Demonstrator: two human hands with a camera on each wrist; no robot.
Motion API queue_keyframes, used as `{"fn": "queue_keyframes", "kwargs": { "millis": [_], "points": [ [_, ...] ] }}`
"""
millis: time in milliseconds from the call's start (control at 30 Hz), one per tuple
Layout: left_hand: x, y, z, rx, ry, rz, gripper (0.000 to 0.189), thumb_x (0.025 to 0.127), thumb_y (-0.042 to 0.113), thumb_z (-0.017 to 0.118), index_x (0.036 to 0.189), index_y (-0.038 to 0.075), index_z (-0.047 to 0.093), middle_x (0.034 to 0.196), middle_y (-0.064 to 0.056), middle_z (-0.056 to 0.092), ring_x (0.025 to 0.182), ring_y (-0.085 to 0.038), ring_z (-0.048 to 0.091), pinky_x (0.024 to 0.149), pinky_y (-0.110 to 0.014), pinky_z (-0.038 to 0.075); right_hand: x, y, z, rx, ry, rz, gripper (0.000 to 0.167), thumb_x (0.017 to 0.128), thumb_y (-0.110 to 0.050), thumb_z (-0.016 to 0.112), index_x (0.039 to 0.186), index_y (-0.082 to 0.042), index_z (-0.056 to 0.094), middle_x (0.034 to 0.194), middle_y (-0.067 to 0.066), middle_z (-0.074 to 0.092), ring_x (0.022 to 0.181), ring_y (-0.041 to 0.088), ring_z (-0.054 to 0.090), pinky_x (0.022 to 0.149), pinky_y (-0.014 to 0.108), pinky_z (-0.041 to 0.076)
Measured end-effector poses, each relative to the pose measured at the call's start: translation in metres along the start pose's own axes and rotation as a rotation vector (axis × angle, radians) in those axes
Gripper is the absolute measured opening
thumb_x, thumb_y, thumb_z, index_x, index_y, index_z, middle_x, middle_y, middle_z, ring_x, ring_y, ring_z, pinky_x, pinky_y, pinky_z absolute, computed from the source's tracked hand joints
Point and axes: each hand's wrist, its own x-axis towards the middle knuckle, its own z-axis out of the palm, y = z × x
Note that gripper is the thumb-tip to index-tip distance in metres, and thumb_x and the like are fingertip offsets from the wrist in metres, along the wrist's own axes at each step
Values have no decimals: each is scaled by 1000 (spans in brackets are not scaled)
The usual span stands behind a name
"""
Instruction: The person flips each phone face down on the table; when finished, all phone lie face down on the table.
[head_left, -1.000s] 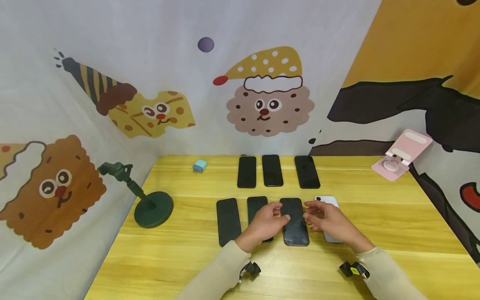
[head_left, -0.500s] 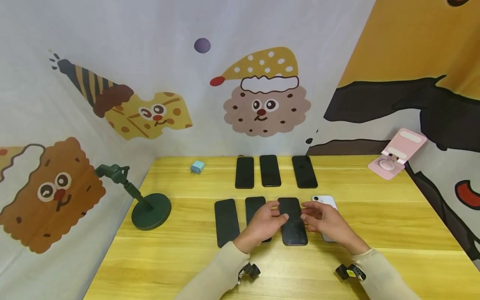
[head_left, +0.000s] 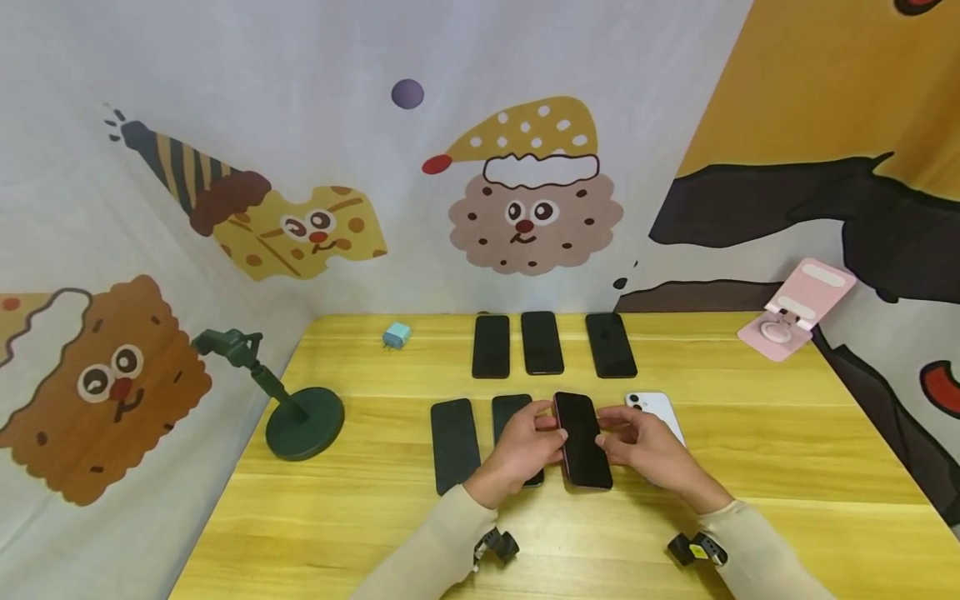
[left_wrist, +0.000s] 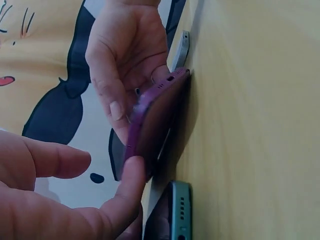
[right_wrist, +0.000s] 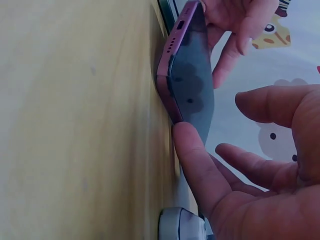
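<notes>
A black-screened smartphone [head_left: 583, 442] with a purple-pink frame is held between both hands, tilted so its left side stands higher than its right. My left hand [head_left: 521, 446] grips the left long edge with its fingertips. On the opposite edge, the fingertips of my right hand [head_left: 648, 446] hold it; in the right wrist view that hand's thumb [right_wrist: 272, 105] stays apart from the screen. Left of it lies a green-edged smartphone [left_wrist: 181, 210], partly under the left hand. A white smartphone [head_left: 658, 408], camera side up, is partly hidden by the right hand.
Another dark phone [head_left: 455, 446] lies further left. Three dark phones [head_left: 543, 343] form a back row on the wooden table [head_left: 787, 450]. A blue charger plug [head_left: 397, 335] and a green stand [head_left: 305, 425] are at left, a pink stand [head_left: 795, 310] at back right.
The phone between the hands has tilted, its left side rising, and its purple edge now shows. The right hand has moved left against it, and the left fingers have closed on its edge.
</notes>
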Motion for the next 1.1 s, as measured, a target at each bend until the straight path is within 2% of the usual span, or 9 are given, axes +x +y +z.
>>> {"fn": "queue_keyframes", "kwargs": {
  "millis": [200,433,667,867,1100],
  "points": [
    [3,-4,-1,-4,-30,48,66,95,-6,66,157,-5,44,134,-24,62,98,-18,71,81,-32,63,0,-3,3,12,-20,15,50,98,-19,76,139,5,61,130,25,69,101,25,74,75,32,66],
    [5,-6,0,24,-46,80,68,93,-5,71,156,5,49,136,-21,61,100,-17,71,78,-27,58,2,-7,3,13,-22,32,48,102,-23,73,140,3,62,131,23,70,104,25,75,75,32,66],
    [10,-9,3,-125,-127,56,69,95,-3,73,158,12,47,143,-25,61,119,-34,71,91,-34,62,1,-11,-3,56,-31,27,60,104,-33,70,148,6,55,124,23,70,100,27,76,76,35,66],
    [13,-9,7,-244,-165,29,71,97,-5,71,159,19,47,149,-22,58,121,-40,70,95,-43,63,2,-15,-6,66,-43,51,63,104,-39,69,149,2,54,126,26,70,99,28,78,79,36,66],
    [14,-10,15,-269,-220,-1,80,99,-2,70,165,29,38,165,-17,43,120,-39,70,97,-57,60,3,-17,-6,89,-59,72,69,104,-41,69,156,-2,47,127,26,70,99,28,79,79,38,67]
  ]
}}
